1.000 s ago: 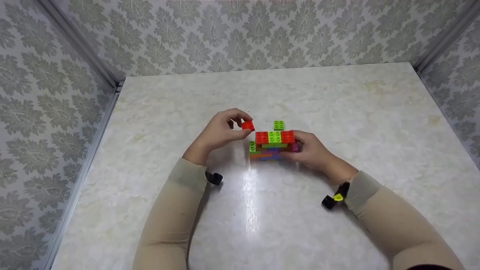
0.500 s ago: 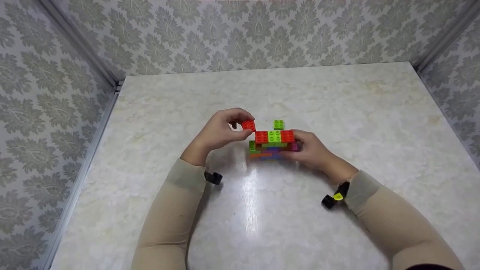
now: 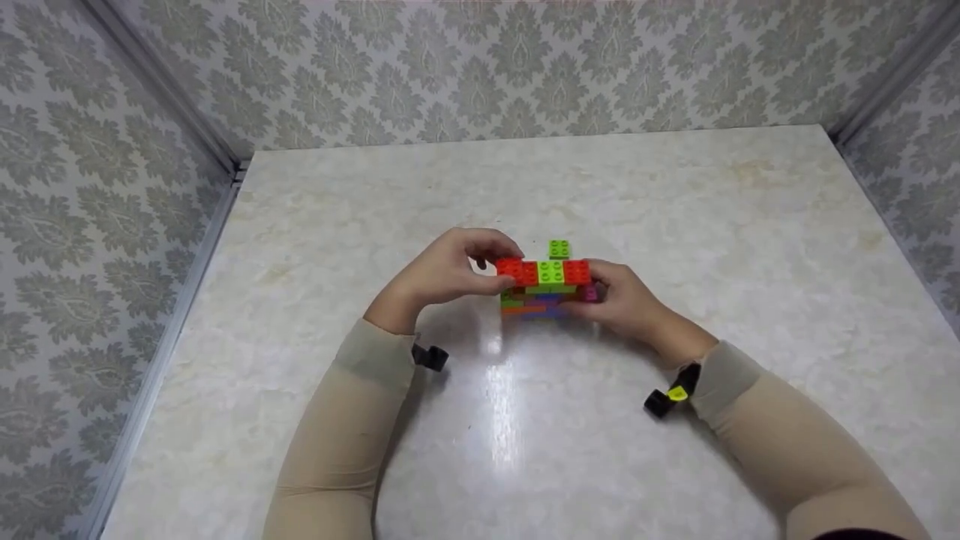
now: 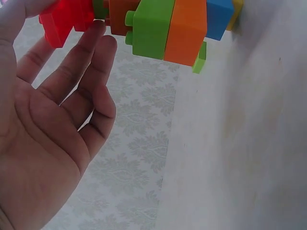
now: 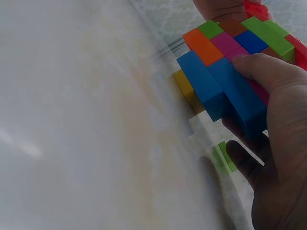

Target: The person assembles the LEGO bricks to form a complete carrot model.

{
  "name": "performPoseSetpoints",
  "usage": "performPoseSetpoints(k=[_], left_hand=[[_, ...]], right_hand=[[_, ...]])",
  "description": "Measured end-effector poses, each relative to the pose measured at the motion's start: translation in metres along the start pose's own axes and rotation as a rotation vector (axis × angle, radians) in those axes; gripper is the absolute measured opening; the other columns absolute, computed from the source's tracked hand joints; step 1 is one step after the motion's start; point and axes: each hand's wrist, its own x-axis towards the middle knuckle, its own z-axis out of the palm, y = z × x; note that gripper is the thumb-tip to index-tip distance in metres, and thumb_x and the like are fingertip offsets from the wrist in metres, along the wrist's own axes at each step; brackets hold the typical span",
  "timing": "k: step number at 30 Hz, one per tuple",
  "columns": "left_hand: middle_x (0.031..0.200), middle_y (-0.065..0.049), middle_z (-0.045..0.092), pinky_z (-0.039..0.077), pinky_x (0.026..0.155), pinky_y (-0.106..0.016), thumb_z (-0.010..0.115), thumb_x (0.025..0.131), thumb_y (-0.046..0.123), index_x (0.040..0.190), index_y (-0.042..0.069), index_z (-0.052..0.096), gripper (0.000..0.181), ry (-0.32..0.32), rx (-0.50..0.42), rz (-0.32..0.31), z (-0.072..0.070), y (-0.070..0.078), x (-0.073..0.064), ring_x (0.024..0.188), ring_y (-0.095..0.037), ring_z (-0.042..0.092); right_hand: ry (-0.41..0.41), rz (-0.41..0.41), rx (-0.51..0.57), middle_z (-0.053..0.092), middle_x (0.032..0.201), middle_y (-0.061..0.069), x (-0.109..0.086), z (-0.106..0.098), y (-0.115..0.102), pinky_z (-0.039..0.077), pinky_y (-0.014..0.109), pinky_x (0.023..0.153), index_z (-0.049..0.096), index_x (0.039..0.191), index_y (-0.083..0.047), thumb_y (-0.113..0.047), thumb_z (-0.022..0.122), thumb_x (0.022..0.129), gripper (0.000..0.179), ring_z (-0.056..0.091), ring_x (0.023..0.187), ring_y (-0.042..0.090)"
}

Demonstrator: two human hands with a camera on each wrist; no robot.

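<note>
My left hand (image 3: 442, 271) pinches a red building brick (image 3: 508, 268) between thumb and fingers. That brick overlaps the left end of the top row of a multicoloured brick build (image 3: 551, 274). In the left wrist view, the red brick (image 4: 58, 25) sits at the fingertips, beside the build's green and orange bricks (image 4: 168, 31). My right hand (image 3: 626, 304) grips the build's right side; the right wrist view has its thumb across the pink and blue bricks (image 5: 235, 91). A yellow brick (image 5: 187, 91) shows at the bottom. The far side of the build is hidden in the head view.
A loose green brick (image 3: 559, 248) lies on the pale marbled table (image 3: 375, 202) just behind the build. Patterned walls (image 3: 480, 67) stand at the back and both sides. Each wrist wears a small black camera (image 3: 433, 358).
My left hand has moved right and slightly toward me, taking the red brick from beside the build onto the left end of its top row. My right hand has stayed in place.
</note>
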Motion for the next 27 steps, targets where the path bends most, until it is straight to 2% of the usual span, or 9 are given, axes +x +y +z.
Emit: performPoseSetpoints(k=[3,8,10,17,27], left_hand=[[0.117,-0.003,0.084,0.054,0.094,-0.053,0.085,0.097,0.020,0.122,0.016,0.084,0.025,0.002,0.005,-0.005,0.0002,0.0005,-0.0001,0.105,-0.020,0.072],[0.116,-0.003,0.084,0.055,0.096,-0.059,0.085,0.097,0.020,0.123,0.016,0.084,0.026,0.003,0.014,-0.005,0.0013,0.0004,0.0003,0.102,-0.019,0.073],[0.116,-0.003,0.084,0.055,0.095,-0.057,0.084,0.097,0.019,0.123,0.016,0.084,0.026,0.006,0.019,-0.003,0.0020,0.0013,0.0005,0.101,-0.019,0.073],[0.115,-0.001,0.083,0.053,0.091,-0.039,0.084,0.096,0.018,0.121,0.017,0.084,0.025,0.025,0.037,-0.002,0.0043,0.0046,0.0011,0.098,-0.019,0.071],[0.119,-0.004,0.083,0.053,0.094,-0.037,0.085,0.098,0.018,0.122,0.015,0.086,0.024,0.034,0.019,-0.049,0.0074,0.0054,-0.0001,0.097,-0.019,0.071]], right_hand=[[0.001,-0.002,-0.004,0.080,0.136,0.017,-0.0001,0.0002,-0.0004,0.058,0.018,0.105,0.077,0.137,0.000,-0.001,0.093,0.090,0.049,0.072,0.120,0.006],[0.003,0.004,-0.014,0.081,0.135,0.015,0.0005,-0.0001,0.0004,0.057,0.018,0.105,0.077,0.136,-0.002,-0.002,0.093,0.090,0.048,0.072,0.118,0.007],[0.001,0.005,-0.018,0.081,0.134,0.014,0.0009,-0.0003,0.0007,0.057,0.018,0.106,0.078,0.136,-0.002,-0.002,0.093,0.091,0.048,0.073,0.119,0.007],[0.009,0.008,-0.036,0.081,0.135,0.014,0.0014,-0.0007,0.0006,0.054,0.018,0.108,0.078,0.136,-0.003,-0.003,0.093,0.090,0.049,0.072,0.120,0.005],[0.013,0.009,-0.020,0.081,0.135,0.015,0.0002,0.0008,-0.0001,0.056,0.018,0.107,0.077,0.137,-0.002,-0.002,0.093,0.090,0.049,0.073,0.120,0.004]])
